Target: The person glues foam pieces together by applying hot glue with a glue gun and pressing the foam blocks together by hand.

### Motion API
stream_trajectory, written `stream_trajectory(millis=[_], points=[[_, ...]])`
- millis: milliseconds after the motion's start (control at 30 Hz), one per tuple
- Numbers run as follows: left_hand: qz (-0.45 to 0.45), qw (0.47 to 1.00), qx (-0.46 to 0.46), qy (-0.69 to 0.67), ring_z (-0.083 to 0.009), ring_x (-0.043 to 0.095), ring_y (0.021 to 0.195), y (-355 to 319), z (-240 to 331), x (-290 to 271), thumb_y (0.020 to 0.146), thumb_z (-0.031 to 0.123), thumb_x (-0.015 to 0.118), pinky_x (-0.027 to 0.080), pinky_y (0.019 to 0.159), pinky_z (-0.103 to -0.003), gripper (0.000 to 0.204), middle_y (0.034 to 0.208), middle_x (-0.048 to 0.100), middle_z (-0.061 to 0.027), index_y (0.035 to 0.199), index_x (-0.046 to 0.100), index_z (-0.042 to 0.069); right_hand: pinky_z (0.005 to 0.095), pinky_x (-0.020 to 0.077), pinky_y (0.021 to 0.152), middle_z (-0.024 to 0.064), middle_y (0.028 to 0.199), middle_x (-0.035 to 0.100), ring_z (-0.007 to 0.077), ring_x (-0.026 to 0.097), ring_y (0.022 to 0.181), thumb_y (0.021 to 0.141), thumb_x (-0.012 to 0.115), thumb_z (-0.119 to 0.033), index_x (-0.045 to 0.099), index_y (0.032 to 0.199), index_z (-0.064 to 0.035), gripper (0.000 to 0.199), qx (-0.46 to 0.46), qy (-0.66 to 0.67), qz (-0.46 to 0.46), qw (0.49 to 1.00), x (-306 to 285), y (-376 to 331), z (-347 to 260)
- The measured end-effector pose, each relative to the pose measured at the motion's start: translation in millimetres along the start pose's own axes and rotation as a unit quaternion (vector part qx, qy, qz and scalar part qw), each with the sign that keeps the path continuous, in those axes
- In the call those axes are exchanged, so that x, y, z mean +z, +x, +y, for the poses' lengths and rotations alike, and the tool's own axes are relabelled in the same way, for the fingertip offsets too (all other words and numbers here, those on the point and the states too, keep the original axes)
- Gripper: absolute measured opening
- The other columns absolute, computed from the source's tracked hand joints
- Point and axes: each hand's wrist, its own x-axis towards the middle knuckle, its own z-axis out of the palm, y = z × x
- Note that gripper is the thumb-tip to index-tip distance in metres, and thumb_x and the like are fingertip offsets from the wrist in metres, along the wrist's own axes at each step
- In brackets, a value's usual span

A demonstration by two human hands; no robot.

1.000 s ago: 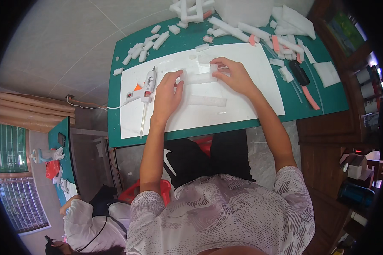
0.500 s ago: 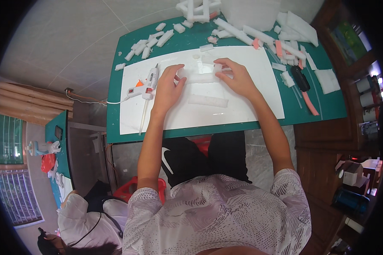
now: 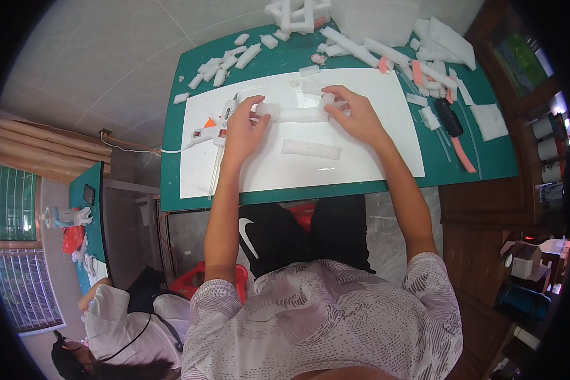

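Observation:
A white foam strip [image 3: 299, 115] lies across the white sheet, with a short foam block at each end. Around the left block [image 3: 268, 111] curl the thumb and fingers of my left hand [image 3: 246, 130]. My right hand [image 3: 356, 119] pinches the right block [image 3: 327, 101] between thumb and fingers. Nearer to me lies a loose foam strip [image 3: 311, 149], untouched. Just left of my left hand, a white hot glue gun [image 3: 218, 130] with an orange trigger rests on the sheet, partly hidden by that hand; a glue stick projects from its rear.
Foam offcuts [image 3: 216, 66] lie at the far left of the green table [image 3: 171, 171]. More foam bars [image 3: 348, 47], pink pieces and a black-handled tool [image 3: 448, 117] are at the right. An open foam frame [image 3: 296, 16] stands at the back. Another person [image 3: 126, 316] sits at lower left.
My left hand has shifted slightly left, and more of the left foam block shows. My right hand stays at the right block. The other person's arm has moved.

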Motion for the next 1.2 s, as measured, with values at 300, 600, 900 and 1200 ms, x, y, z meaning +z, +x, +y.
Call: stream_trajectory(millis=[300, 600, 900, 1200], points=[[0.01, 1.0, 0.025, 0.015, -0.0216, 0.069, 0.092, -5.2, 6.4, -5.7, 0.088, 0.007, 0.071, 0.057, 0.075, -0.031, 0.041, 0.124, 0.066, -0.0142, 0.128, 0.062, 0.004, 0.0337, 0.0555, 0.085, 0.0134, 0.11, 0.072, 0.0254, 0.069, 0.094, 0.096, 0.067, -0.026, 0.063, 0.129, -0.0139, 0.035, 0.02, -0.011, -0.01, 1.0, -4.1, -1.3, -4.7], [0.018, 0.999, 0.035, 0.01, -0.0206, 0.068, 0.091, -7.6, 4.0, 0.3, 0.088, 0.004, 0.071, 0.056, 0.074, -0.03, 0.041, 0.124, 0.065, -0.0138, 0.127, 0.062, 0.004, 0.0337, 0.0556, 0.085, 0.0125, 0.111, 0.072, 0.025, 0.069, 0.096, 0.096, 0.066, -0.026, 0.064, 0.129, -0.0146, 0.034, 0.018, -0.023, -0.006, 1.0, -2.5, 0.4, 0.2], [0.004, 0.999, 0.052, -0.008, -0.0204, 0.068, 0.087, -1.4, 9.1, 7.8, 0.086, 0.003, 0.073, 0.056, 0.073, -0.031, 0.046, 0.12, 0.068, -0.0131, 0.13, 0.061, 0.004, 0.0346, 0.0561, 0.086, 0.0144, 0.11, 0.072, 0.0262, 0.069, 0.097, 0.096, 0.066, -0.024, 0.064, 0.128, -0.014, 0.033, 0.0, -0.005, -0.009, 1.0, -1.4, -0.2, -2.9], [-0.013, 0.999, 0.036, 0.006, -0.025, 0.068, 0.083, 5.1, 5.0, 11.9, 0.088, 0.003, 0.071, 0.055, 0.074, -0.034, 0.044, 0.104, 0.07, -0.0172, 0.13, 0.06, 0.006, 0.0358, 0.0558, 0.089, 0.0164, 0.108, 0.071, 0.0291, 0.071, 0.098, 0.096, 0.067, -0.02, 0.063, 0.128, -0.0127, 0.033, 0.007, 0.007, -0.006, 1.0, 0.4, 0.4, 3.8]])
